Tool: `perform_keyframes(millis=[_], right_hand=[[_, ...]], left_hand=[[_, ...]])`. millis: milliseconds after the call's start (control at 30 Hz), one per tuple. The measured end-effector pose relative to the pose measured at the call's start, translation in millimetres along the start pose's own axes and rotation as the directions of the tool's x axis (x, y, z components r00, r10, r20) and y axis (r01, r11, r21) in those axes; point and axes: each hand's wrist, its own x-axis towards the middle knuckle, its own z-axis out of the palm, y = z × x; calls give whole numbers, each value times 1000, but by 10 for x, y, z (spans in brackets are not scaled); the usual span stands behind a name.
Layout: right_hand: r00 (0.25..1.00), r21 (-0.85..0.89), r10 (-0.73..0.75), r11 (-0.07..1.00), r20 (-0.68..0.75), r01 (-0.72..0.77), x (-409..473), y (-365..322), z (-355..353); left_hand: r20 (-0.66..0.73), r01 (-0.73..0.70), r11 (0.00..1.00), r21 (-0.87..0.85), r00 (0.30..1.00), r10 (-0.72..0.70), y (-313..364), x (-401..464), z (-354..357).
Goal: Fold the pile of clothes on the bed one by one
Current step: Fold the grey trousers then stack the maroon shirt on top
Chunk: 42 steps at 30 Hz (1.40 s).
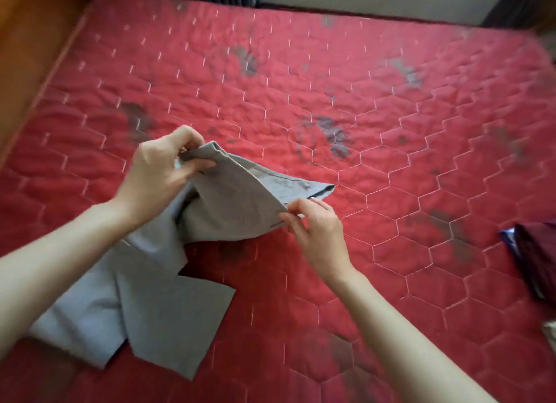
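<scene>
Currently the person stands at the near edge of the bed point(391, 107), which is covered by a red quilted mattress with grey worn patches. Left hand point(162, 171) is raised, fingers and thumb pinching the upper hem of a grey garment point(234, 204). Right hand point(316, 225) pinches the lower corner of the same lifted edge between thumb and fingertips, other fingers loosely curled. Between the hands the cloth is held up off the mattress; the rest of it trails down under the left forearm and lies flat near the bed's front edge. Dark maroon clothing point(538, 261) lies at the right edge, well apart. Wooden frame point(33, 50) runs along the left side.
</scene>
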Motion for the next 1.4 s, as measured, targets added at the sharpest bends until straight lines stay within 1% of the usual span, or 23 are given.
perform_keyframes(millis=[67, 133, 267, 367, 467, 567, 633, 700, 767, 800, 867, 967, 1067, 1133, 1167, 1233, 1333, 1400], right_hand=[[997, -51, -80, 995, 22, 81, -165, -167, -270], [986, -116, -136, 982, 92, 147, -478, -206, -506], [949, -241, -99, 955, 299, 176, -1435, 9, -862], [926, -295, -79, 935, 370, 198, -2245, 322, -978], [908, -327, -6, 932, 419, 157, -2970, 719, -1053], [900, -360, 62, 926, 432, 109, -3621, 1051, -1100], [901, -361, 117, 932, 417, 46, -3943, 1236, -1096], [875, -367, 238, 927, 422, -75, -4194, 1359, -1046], [854, -361, 380, 899, 356, -249, -4399, 1393, -986], [847, -347, 436, 879, 305, -328, -4476, 1369, -948], [830, -305, 506, 849, 235, -431, -4588, 1277, -868], [762, -206, 619, 784, 189, -585, -4712, 1075, -728], [650, -79, 751, 659, 115, -748, -4767, 846, -536], [548, 23, 832, 548, 86, -836, -4764, 709, -387], [497, 72, 864, 492, 79, -868, -4758, 658, -308], [421, 117, 906, 414, 45, -903, -4755, 588, -162], [318, 180, 946, 323, -56, -929, -4725, 539, 29], [234, 273, 967, 254, -104, -928, -4676, 498, 157]], left_hand=[[-26, 14, 1000, 2, 1000, -14, 237, -416, -196], [-26, 8, 999, 37, 1000, -7, 435, -948, -182], [67, -42, 994, 97, 997, 36, 827, -2079, 246], [158, -115, 985, 128, 983, 94, 1075, -2891, 729], [192, -167, 972, 163, 972, 134, 1258, -3668, 1254], [312, -175, 970, 172, 943, 115, 1421, -4293, 1690], [424, -176, 962, 207, 903, 74, 1474, -4591, 1919], [554, -192, 940, 283, 832, 4, 1524, -4778, 2084], [630, -232, 915, 330, 776, -31, 1560, -4819, 2190], [645, -259, 909, 327, 764, -15, 1568, -4776, 2234], [667, -340, 896, 286, 742, 69, 1584, -4558, 2350], [710, -488, 852, 192, 668, 223, 1597, -4035, 2584], [777, -601, 785, 153, 564, 280, 1624, -3483, 2904], [795, -667, 736, 113, 505, 336, 1638, -3168, 3160], [814, -702, 705, 97, 463, 350, 1648, -3022, 3290], [868, -770, 634, 77, 364, 338, 1666, -2766, 3545], [921, -865, 502, 26, 216, 324, 1681, -2443, 3878], [931, -894, 448, -6, 158, 328, 1674, -2259, 4040]])
